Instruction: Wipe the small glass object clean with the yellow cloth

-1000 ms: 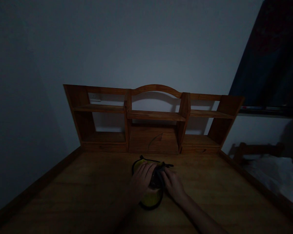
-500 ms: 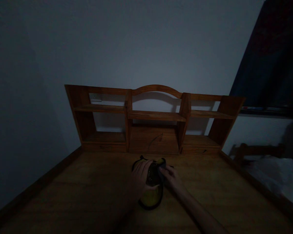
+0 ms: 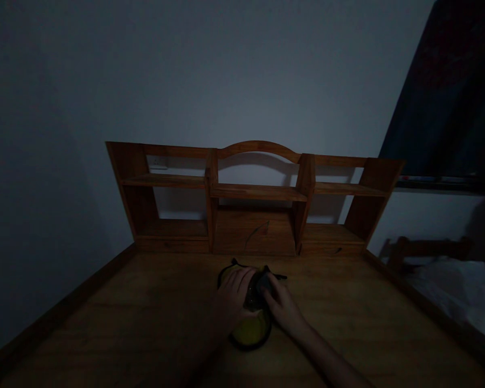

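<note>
The room is dim. A yellow pouch with black trim point(image 3: 251, 330) lies on the wooden desk point(image 3: 145, 318) in front of me. My left hand point(image 3: 234, 298) rests on its left and upper part, fingers curled over it. My right hand point(image 3: 282, 307) presses against its right side, fingers closed on a dark part near the middle of the pouch. What that dark part is I cannot make out. Both hands touch the pouch and nearly meet over it.
A wooden shelf unit point(image 3: 256, 202) with an arched top stands at the back of the desk, against a pale wall. A raised rim runs along the desk's left and right edges. At the right are a wooden bed frame point(image 3: 424, 249) and white bedding point(image 3: 461, 291).
My right hand has drawn back a little toward me along the pouch. The left hand shifted only slightly. The pouch stays in place.
</note>
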The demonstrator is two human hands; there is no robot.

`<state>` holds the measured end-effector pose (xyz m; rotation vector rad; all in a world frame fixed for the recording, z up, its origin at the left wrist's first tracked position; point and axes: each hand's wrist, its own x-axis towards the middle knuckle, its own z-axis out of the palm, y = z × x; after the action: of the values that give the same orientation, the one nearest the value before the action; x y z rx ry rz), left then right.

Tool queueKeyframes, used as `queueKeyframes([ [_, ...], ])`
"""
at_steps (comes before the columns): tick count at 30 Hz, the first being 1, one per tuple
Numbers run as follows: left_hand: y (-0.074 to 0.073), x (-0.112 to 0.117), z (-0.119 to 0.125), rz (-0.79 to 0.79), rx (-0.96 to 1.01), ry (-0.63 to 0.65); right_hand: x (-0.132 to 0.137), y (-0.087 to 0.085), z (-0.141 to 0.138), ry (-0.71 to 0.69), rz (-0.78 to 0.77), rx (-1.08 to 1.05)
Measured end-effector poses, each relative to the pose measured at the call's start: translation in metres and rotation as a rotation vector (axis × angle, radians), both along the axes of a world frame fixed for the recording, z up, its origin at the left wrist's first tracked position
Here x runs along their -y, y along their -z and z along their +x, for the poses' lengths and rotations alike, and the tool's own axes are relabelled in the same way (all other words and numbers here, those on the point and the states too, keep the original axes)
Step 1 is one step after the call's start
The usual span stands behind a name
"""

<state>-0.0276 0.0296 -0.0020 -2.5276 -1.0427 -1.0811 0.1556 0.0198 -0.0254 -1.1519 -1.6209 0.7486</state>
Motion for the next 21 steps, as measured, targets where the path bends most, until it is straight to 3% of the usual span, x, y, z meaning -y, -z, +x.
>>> queueKeyframes([
  [13, 0.003, 0.001, 0.001, -0.022, -0.011, -0.022, 0.011, -0.035, 0.01, 0.02, 0.155, 0.295],
  [18, 0.006, -0.003, 0.0, -0.014, 0.085, -0.074, 0.011, -0.036, 0.007, 0.044, 0.135, 0.194],
  [21, 0.008, -0.005, -0.001, -0.008, 0.123, -0.129, 0.006, -0.035, 0.004, -0.017, 0.059, 0.05],
])
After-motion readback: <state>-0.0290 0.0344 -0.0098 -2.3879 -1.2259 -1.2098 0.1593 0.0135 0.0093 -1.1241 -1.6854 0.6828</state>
